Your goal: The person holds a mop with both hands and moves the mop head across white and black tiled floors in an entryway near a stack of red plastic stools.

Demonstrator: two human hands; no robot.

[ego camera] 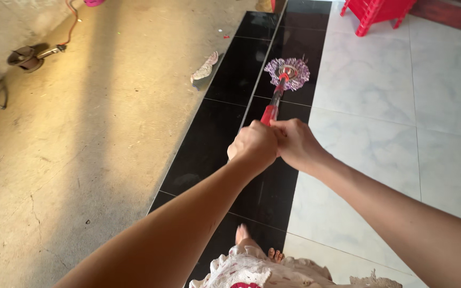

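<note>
Head view, red-handled mop (pixel 271 109) with pink-and-white stringy head on the black tile strip (pixel 209 138), left hand (pixel 254 146) and right hand (pixel 296 142) clenched side by side around its handle, white marbled tiles (pixel 369 85) right, concrete floor (pixel 81 133) left, red plastic stool (pixel 375 13) beyond.

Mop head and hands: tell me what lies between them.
In the head view, only the mop's red handle runs from the hands to the mop head, over black tiles.
</note>
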